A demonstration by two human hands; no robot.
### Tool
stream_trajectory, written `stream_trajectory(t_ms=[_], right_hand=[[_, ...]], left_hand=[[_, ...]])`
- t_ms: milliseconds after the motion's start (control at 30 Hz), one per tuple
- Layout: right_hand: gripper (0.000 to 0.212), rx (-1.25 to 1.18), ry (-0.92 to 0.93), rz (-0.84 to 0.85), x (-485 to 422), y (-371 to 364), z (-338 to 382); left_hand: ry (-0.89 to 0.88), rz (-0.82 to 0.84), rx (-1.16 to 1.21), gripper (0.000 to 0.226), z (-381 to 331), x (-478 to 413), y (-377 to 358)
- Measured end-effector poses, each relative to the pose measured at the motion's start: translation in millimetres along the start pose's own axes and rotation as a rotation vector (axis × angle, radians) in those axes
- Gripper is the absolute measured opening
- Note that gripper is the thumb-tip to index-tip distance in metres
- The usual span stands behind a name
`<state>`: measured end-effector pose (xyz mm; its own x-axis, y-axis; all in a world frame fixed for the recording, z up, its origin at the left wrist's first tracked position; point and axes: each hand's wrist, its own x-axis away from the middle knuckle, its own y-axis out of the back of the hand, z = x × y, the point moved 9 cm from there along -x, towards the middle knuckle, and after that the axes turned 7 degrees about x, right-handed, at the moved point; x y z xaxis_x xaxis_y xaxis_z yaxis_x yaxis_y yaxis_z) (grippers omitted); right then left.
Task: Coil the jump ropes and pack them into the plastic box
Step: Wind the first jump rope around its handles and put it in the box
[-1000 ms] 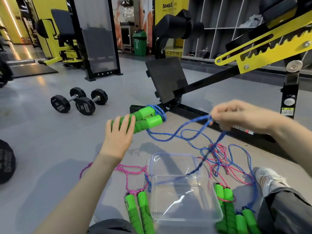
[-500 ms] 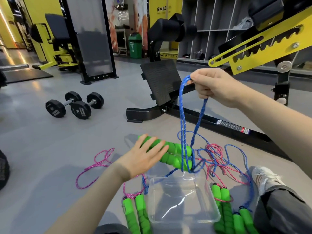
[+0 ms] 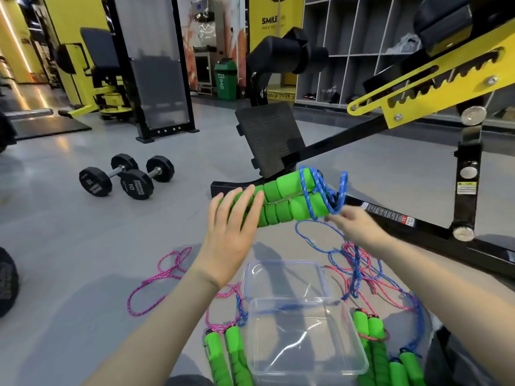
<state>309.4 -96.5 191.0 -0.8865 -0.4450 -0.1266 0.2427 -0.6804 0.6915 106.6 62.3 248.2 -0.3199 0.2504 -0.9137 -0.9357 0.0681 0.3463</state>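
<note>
Yellow/black bench frame [image 3: 434, 87] at rt, warning sticker on its post unreadable. Yellow wall panel [image 3: 274, 20] reads "SMILE". Two dumbbells [image 3: 125, 176] on the floor, one marked "10". Clear plastic box [image 3: 306, 338] near centre-bottom, nothing in it, its lid [image 3: 284, 280] just behind. L hand [image 3: 232, 232] wraps paired green handles [image 3: 281, 199] held above floor; blue rope [image 3: 323, 190] coiled round their ends. R hand [image 3: 354, 227] pinches that rope. Other ropes lie loose beside box.

In front of you, the grey floor [image 3: 69, 246] carries a clear plastic box [image 3: 306, 338], its lid [image 3: 284, 280] just beyond, green-handled jump ropes [image 3: 225, 355] either side, loose pink cord [image 3: 156, 282] at left, and two dumbbells [image 3: 125, 176] well apart.
</note>
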Motion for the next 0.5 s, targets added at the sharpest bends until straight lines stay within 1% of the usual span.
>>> stream_trajectory(t_ms=[67,167,300,400,500], right_hand=[[0.022,0.129,0.104,0.094,15.7,-23.0,14.7],[0.021,0.29,0.265,0.116,37.9,-36.9,35.6],[0.019,0.355,0.404,0.133,65.9,-28.1,54.7],[0.021,0.359,0.513,0.168,81.0,-24.1,75.3],[0.033,0.408,0.613,0.178,86.8,-19.4,97.3]], left_hand=[[0.05,0.016,-0.007,0.075,4.4,-2.5,-2.5],[0.101,0.047,-0.083,0.067,19.1,1.1,-5.4],[0.138,0.151,-0.182,0.052,41.1,17.0,-11.9],[0.123,0.236,-0.225,0.052,42.3,27.5,-19.7],[0.06,0.265,-0.244,0.052,34.5,30.2,-24.0]])
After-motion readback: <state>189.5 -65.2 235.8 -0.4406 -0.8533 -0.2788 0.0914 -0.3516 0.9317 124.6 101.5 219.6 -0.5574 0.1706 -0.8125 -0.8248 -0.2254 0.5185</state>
